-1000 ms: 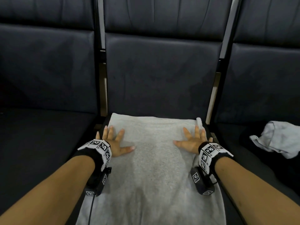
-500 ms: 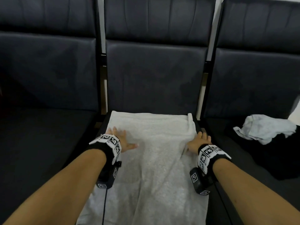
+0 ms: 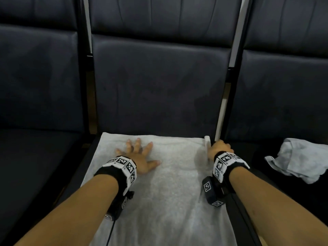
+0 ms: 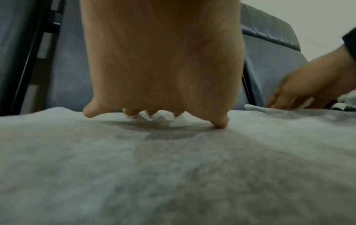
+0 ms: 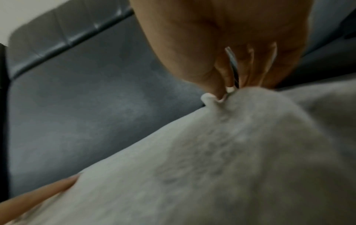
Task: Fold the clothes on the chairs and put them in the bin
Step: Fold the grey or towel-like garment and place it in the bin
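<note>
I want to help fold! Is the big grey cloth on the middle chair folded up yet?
Not yet. The grey cloth lies spread flat; the right hand pinches its far corner.

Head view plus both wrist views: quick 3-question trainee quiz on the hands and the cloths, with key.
1. True or false: the left hand lies flat, fingers spread, on the white towel.
2. The right hand is: A) flat on the towel; B) pinching the towel's far right corner; C) holding the crumpled grey cloth.
3. Fill in: the crumpled grey cloth lies on the chair to the ____ of the towel's chair.

Key: 1 true; 2 B; 3 right.
</note>
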Demonstrator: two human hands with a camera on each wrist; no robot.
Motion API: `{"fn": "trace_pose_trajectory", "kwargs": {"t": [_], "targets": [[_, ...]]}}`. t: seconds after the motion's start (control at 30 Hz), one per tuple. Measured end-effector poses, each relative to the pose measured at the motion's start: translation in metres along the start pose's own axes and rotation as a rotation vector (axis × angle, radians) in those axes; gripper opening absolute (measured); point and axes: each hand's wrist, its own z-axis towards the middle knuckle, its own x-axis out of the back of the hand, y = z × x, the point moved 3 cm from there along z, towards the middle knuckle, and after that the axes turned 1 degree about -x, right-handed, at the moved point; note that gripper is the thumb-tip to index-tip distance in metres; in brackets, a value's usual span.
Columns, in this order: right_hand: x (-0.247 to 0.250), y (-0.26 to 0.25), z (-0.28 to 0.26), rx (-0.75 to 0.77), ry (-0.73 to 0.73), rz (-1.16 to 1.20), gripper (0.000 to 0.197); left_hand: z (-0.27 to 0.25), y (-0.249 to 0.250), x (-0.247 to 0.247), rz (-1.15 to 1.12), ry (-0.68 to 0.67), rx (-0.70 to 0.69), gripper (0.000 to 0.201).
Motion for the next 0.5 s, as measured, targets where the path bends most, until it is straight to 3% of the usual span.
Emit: {"fn": "trace_pose_trajectory", "kwargs": {"t": [0.1,0.27,0.37,0.5], "targets": [[-0.004,0.007,0.017,-0.03,0.02,0.065,0.069,0.006,0.004,0.003,0.0,0.015,0.029,0.094],[-0.006,0.003,0.02,-0.059,0.052,0.109,0.071,0.013,0.005,0.009,0.085,0.142,0.073,0.12],[-0.003,0.009,0.022,-0.152,0.108,0.204,0.063,0.013,0.004,0.011,0.069,0.099,0.092,0.126],[-0.001,0.009,0.028,-0.124,0.148,0.202,0.059,0.014,0.0,0.011,-0.026,0.022,0.107,0.132]]}}
